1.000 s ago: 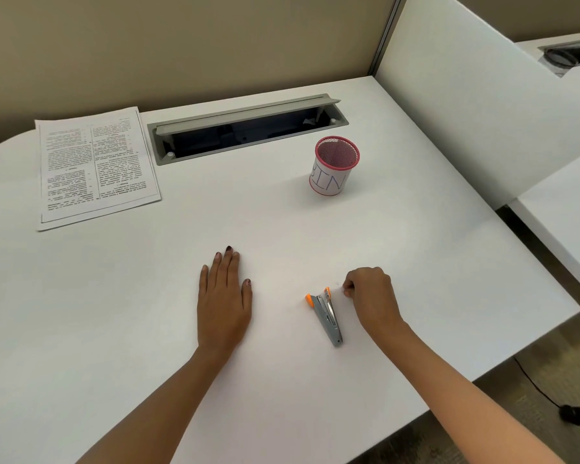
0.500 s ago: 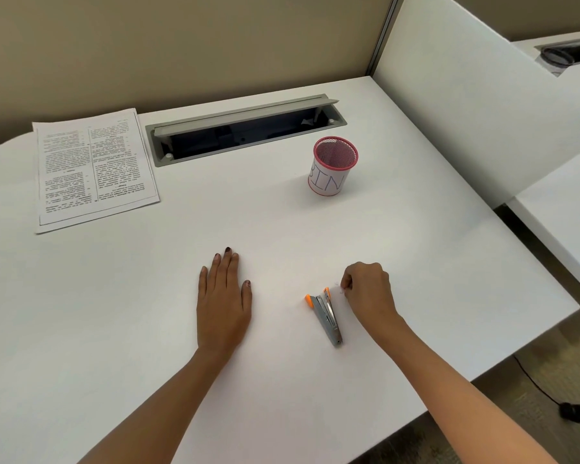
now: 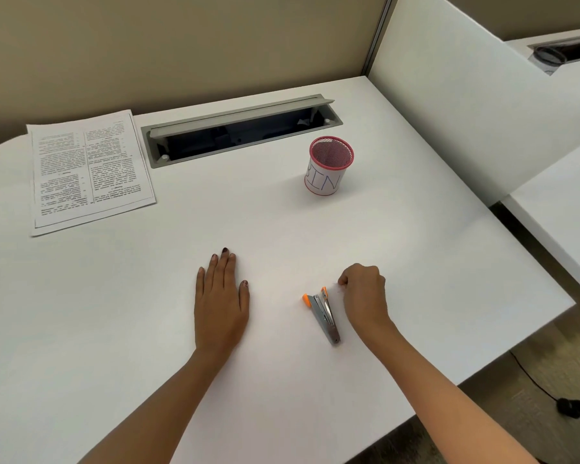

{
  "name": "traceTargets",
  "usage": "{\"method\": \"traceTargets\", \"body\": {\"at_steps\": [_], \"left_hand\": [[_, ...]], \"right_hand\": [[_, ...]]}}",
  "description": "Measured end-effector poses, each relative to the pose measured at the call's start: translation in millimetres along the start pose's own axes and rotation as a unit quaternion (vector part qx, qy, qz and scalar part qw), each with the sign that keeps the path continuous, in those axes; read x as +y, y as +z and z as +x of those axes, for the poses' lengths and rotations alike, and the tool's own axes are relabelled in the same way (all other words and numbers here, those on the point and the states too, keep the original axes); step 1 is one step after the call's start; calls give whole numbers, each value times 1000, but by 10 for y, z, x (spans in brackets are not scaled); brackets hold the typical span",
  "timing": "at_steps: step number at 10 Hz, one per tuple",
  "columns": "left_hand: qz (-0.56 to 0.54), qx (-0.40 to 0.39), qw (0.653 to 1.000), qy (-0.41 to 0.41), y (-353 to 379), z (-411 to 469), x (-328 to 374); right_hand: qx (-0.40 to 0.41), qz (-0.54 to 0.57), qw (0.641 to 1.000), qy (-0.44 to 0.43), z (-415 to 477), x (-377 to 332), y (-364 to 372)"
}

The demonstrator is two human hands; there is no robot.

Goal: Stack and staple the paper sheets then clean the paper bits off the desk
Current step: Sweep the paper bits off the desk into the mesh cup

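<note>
right hand (image 3: 362,293) is curled, fingertips pinched on a tiny paper bit (image 3: 339,285) near the desk's (image 3: 282,380) front edge, mesh bin (image 3: 329,166) straight ahead toward the back; left hand (image 3: 221,296) lies flat, fingers together.

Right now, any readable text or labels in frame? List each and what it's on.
"BIN": handwritten in blue on the white paper label around the pink mesh cup.
Stacked printed white paper sheets: two columns of print, too small to read.
Grey stapler with orange tips: no readable marking.
</note>
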State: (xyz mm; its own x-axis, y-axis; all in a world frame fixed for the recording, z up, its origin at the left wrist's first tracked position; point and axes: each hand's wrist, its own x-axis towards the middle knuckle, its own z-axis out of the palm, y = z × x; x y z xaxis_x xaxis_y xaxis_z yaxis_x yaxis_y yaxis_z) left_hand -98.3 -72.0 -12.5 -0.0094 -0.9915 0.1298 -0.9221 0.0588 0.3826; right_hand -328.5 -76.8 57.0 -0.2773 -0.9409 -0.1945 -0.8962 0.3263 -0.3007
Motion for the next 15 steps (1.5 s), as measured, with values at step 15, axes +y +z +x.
{"method": "traceTargets", "body": {"at_steps": [15], "left_hand": [[-5, -3, 1000, -3, 10, 2, 5]], "right_hand": [[91, 599, 791, 83, 1724, -519, -1070]]}}
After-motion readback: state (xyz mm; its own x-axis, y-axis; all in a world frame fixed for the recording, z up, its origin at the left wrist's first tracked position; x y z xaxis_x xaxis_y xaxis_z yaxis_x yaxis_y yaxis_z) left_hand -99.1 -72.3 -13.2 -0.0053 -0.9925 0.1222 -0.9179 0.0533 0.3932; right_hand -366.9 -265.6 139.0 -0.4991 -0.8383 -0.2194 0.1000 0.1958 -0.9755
